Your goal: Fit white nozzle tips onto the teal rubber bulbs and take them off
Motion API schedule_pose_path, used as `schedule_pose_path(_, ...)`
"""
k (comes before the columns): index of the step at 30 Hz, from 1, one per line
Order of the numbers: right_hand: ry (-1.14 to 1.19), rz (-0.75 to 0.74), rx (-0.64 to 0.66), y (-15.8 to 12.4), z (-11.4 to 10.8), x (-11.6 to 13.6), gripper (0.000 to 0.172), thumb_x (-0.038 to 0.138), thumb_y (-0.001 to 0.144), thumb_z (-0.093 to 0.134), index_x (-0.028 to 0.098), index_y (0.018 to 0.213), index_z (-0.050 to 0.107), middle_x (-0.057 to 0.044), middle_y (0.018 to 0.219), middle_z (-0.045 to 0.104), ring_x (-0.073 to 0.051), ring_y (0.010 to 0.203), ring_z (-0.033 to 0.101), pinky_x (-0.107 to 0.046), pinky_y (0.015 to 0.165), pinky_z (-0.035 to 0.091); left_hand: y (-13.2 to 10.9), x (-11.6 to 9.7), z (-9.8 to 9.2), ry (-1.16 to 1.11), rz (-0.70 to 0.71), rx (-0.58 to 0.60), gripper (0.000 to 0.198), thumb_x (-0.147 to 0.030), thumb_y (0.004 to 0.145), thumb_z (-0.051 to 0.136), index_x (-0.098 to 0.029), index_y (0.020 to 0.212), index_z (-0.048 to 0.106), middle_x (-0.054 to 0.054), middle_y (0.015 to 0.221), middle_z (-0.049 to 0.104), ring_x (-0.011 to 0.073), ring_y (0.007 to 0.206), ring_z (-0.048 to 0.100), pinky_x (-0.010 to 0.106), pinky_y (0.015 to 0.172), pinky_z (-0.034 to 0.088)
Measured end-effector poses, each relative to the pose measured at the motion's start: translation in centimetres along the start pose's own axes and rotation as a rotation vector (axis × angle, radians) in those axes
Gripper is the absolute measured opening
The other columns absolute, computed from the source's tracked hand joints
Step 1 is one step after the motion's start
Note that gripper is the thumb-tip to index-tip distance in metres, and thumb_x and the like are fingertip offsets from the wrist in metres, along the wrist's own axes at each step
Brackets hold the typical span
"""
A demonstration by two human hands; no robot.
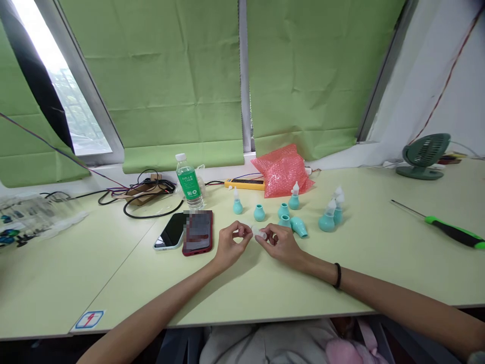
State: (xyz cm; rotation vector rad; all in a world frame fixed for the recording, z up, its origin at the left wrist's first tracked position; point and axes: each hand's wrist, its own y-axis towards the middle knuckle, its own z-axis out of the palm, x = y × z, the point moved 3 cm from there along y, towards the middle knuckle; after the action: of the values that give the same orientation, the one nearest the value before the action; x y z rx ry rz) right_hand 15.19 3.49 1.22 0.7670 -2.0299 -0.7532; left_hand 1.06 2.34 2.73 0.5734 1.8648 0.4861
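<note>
My left hand [232, 244] and my right hand [283, 245] meet over the table, each closed in a pinch on a small translucent white nozzle piece [259, 233]. Fingers cover part of it, so its full shape is hard to tell. Just beyond my hands stand open-topped teal rubber bulbs [259, 214], and one teal bulb [299, 227] lies on its side by my right hand. A teal bulb with a white nozzle [237, 205] stands behind my left hand. Several more nozzle-fitted bulbs [326, 220] are farther right and back.
Left of my hands lie a red-cased phone [198, 232] and a light-cased phone [170, 232]. Behind them are a water bottle [189, 183] and black cables [151, 191]. Pink bubble wrap [284, 172] sits at the back. At right are a screwdriver [450, 230] and a fan [425, 155].
</note>
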Motion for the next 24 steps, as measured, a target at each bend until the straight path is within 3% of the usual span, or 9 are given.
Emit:
schedule_pose_path(7, -0.013, -0.007, 0.005, -0.1, 0.0, 0.1, 0.012, 0.027, 0.069, 0.049, 0.017, 0.063, 0.045, 0.004, 0.049, 0.042, -0.006, 0.040, 0.033, -0.020, 0.041, 0.030, 0.0, 0.1, 0.3, -0.028, -0.042, 0.001, 0.024, -0.016, 0.066, 0.050, -0.018, 0.059, 0.027, 0.000, 0.066, 0.054, 0.0095, 0.062, 0.052, 0.025, 0.060, 0.047)
schedule_pose_path(13, -0.107, -0.003, -0.062, 0.2, -0.6, -0.7, 0.017, 0.025, 0.066, 0.050, 0.018, 0.056, 0.038, 0.005, 0.046, 0.034, -0.007, 0.041, 0.034, -0.020, 0.043, 0.029, 0.4, 0.7, -0.8, 0.038, -0.021, -0.048, 0.020, -0.014, 0.063, 0.049, -0.017, 0.058, 0.030, -0.001, 0.065, 0.052, 0.0087, 0.062, 0.050, 0.022, 0.058, 0.046)
schedule_pose_path(20, -0.209, -0.057, 0.030, 0.5, -0.5, -0.5, 0.008, 0.021, 0.068, 0.047, 0.016, 0.075, 0.048, 0.001, 0.060, 0.047, -0.009, 0.048, 0.041, -0.021, 0.051, 0.036, 0.5, 3.1, 0.0, 0.329, 0.028, 0.223, 0.009, -0.010, 0.065, 0.044, -0.014, 0.058, 0.046, -0.001, 0.059, 0.052, 0.0088, 0.055, 0.048, 0.019, 0.052, 0.042)
schedule_pose_path(24, -0.296, -0.020, 0.100, 0.5, -0.5, -1.1, 0.015, 0.018, 0.069, 0.047, 0.016, 0.083, 0.051, -0.004, 0.079, 0.051, -0.009, 0.052, 0.045, -0.023, 0.053, 0.038, 0.4, 3.5, 0.3, 0.468, 0.096, 0.274, 0.011, -0.008, 0.066, 0.042, -0.014, 0.061, 0.048, -0.001, 0.059, 0.052, 0.0088, 0.054, 0.047, 0.019, 0.051, 0.039)
